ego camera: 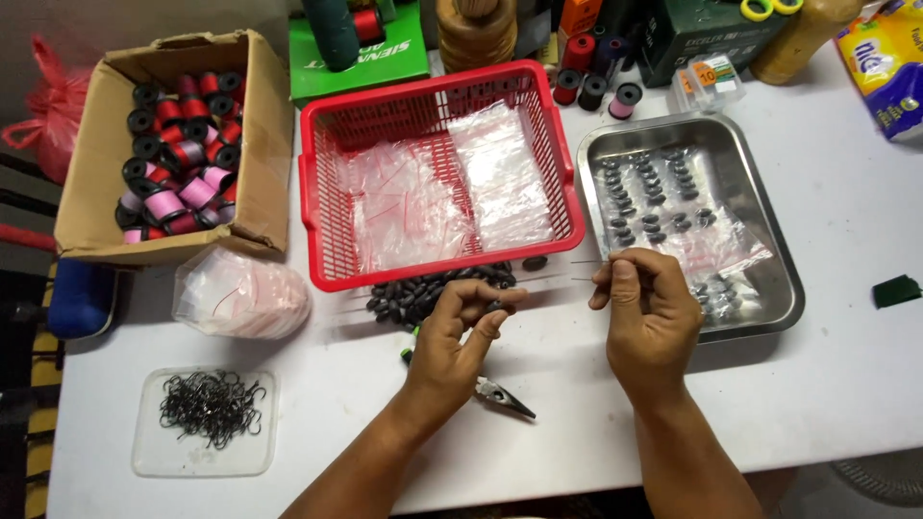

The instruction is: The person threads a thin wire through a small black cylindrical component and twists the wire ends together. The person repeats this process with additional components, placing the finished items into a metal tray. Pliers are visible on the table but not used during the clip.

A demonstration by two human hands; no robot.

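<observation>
Thin steel wire, pinched in the right hand, points left, lying crosswise; the left hand grips a dark bead mid-desk.

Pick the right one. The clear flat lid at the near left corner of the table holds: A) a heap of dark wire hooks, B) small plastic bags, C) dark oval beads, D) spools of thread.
A: the clear flat lid holds a tangled heap of dark wire hooks; the spools sit in the cardboard box, the plastic bags in the red basket, and the oval beads lie loose on the table.
</observation>
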